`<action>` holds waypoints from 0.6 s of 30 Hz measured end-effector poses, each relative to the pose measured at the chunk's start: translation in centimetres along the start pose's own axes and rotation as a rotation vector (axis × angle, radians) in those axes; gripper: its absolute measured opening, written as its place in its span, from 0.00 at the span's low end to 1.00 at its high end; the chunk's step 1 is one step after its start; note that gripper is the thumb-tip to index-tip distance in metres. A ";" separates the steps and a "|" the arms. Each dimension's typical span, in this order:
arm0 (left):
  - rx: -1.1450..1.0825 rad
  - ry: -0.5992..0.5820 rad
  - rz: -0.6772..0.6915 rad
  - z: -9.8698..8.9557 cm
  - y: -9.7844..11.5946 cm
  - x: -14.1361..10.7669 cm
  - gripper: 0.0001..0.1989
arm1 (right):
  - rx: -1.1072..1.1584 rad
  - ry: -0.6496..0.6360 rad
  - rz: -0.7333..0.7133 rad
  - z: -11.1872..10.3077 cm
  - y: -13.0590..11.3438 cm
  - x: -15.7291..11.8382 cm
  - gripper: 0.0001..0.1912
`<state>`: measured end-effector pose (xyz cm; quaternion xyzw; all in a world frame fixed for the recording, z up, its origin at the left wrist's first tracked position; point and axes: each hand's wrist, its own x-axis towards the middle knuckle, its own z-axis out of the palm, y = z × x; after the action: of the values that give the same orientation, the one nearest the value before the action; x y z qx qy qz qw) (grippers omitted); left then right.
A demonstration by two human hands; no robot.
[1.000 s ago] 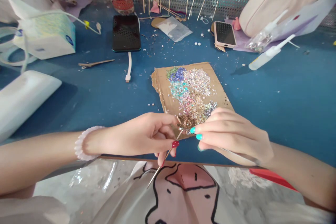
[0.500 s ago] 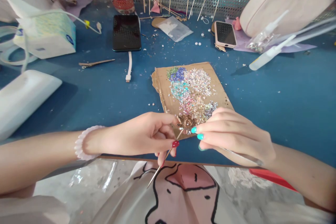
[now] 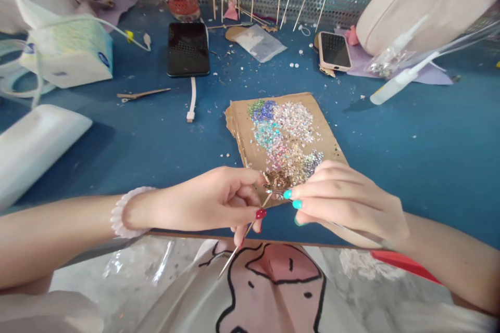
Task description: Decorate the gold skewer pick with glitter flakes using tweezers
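My left hand [image 3: 230, 203], with red nails, pinches a thin stick [image 3: 247, 231] that slants from lower left up to a small brown ornament [image 3: 276, 181]. In my right hand [image 3: 344, 200], with turquoise nails, is a slim metal tool [image 3: 353, 233]; its tip is close to the stick's upper end, and whether they touch I cannot tell. Both hands are over the near edge of a cardboard piece [image 3: 328, 140], which bears small heaps of white, blue, green, turquoise, pink, gold and grey rhinestones [image 3: 295, 120].
Behind lie a black phone [image 3: 188, 49], a plastic bag [image 3: 260, 42] and a pink-framed phone [image 3: 335, 51]. A glue bottle [image 3: 394, 86] is at the right. On the left are a hair clip [image 3: 144, 94], a tissue box [image 3: 70, 52] and a white device [image 3: 39, 145].
My right hand and its tool have shifted very slightly to the left. The clear wrap at the back right has changed shape a little. My left hand looks unmoved.
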<state>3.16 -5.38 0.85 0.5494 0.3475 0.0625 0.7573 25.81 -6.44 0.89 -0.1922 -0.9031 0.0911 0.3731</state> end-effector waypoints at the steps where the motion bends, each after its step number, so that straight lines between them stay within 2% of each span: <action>1: -0.006 0.001 0.002 0.0 0.0 0.0 0.03 | -0.003 -0.002 0.003 0.0 0.0 0.0 0.03; 10: 0.046 0.019 0.011 -0.4 0.2 0.1 0.05 | 0.028 -0.048 -0.033 -0.1 0.4 -0.1 0.03; 18: 0.013 0.035 0.095 -1.2 -0.2 0.6 0.05 | 0.084 -0.096 -0.075 0.8 1.2 -1.0 0.02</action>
<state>2.80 -4.21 0.26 0.5689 0.3346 0.1059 0.7438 26.21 -5.77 -0.68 -0.1377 -0.9218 0.1239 0.3405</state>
